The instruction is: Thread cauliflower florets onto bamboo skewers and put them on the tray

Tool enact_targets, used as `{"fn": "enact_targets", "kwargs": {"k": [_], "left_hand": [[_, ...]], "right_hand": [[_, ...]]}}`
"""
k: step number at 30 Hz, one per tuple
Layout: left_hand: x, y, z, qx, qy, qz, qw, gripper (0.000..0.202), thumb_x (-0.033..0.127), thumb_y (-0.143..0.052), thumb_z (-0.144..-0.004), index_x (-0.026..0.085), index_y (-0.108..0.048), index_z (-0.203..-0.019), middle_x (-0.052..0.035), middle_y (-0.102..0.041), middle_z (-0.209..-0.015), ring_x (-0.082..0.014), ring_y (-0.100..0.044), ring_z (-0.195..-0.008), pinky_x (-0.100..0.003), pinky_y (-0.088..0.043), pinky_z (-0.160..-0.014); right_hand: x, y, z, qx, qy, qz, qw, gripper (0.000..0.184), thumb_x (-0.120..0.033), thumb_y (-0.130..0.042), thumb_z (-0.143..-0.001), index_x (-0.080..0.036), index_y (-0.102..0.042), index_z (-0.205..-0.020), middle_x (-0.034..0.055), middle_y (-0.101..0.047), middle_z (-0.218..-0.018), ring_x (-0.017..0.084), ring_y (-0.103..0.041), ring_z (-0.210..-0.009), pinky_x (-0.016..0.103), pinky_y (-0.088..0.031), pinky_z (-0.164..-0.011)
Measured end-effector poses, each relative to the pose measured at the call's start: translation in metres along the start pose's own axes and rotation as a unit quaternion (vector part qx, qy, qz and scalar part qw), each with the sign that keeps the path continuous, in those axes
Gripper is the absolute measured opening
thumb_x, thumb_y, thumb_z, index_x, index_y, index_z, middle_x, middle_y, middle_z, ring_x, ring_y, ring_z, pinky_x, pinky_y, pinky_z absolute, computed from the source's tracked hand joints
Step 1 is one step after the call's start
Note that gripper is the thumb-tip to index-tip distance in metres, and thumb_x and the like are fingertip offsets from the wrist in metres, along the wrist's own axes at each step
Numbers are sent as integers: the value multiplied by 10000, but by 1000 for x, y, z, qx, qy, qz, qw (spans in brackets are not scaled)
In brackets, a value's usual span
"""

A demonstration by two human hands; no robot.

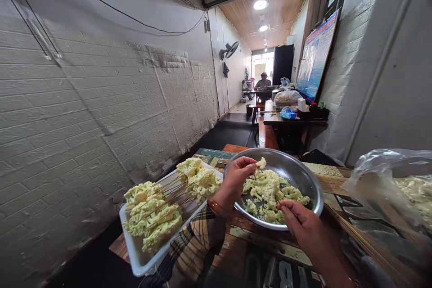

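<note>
Far left of the frame is just a white brick wall (pixel 84 121). Down in the lower left there's a white tray (pixel 134 258) on the counter (pixel 259 245), loaded with cauliflower skewers (pixel 151 216), sticks pointing toward the middle.

Just right of it, center frame, the left hand (pixel 236 180) (plaid sleeve, bangle on the wrist) is over the rim of a big metal bowl (pixel 300 173). It's pinching a single floret (pixel 260 162) between thumb and fingertips, held clear above the pile. The bowl sits just beside the tray and has a heap of loose cauliflower pieces (pixel 270 191) in it.

The right hand (pixel 303 227) is at the bowl's near rim, fingers curled down onto the pieces. Honestly can't tell if it's gripping anything.

Lower right, bare bamboo sticks (pixel 367 240) lie on the counter, with a clear plastic bag (pixel 381 180) above them at the right edge. Way back, upper middle, another person (pixel 263 80) sits at a table.
</note>
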State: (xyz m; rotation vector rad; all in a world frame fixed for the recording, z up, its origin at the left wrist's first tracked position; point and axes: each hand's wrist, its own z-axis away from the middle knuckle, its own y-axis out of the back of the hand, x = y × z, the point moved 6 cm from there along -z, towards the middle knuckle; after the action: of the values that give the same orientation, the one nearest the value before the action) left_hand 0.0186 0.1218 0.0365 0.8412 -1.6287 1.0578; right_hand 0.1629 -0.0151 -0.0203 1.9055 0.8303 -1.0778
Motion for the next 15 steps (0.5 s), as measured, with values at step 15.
{"fn": "enact_targets", "kwargs": {"k": [15], "left_hand": [[10, -1, 0, -5, -43, -100, 994, 122, 241, -752, -628, 140, -708, -681, -2, -625, -627, -94, -483, -574, -222, -353, -572]], "right_hand": [[1, -1, 1, -12, 3, 18, 1000, 334, -510, -544, -832, -233, -731, -817, 64, -771, -828, 261, -705, -781, 359, -564, -706]]}}
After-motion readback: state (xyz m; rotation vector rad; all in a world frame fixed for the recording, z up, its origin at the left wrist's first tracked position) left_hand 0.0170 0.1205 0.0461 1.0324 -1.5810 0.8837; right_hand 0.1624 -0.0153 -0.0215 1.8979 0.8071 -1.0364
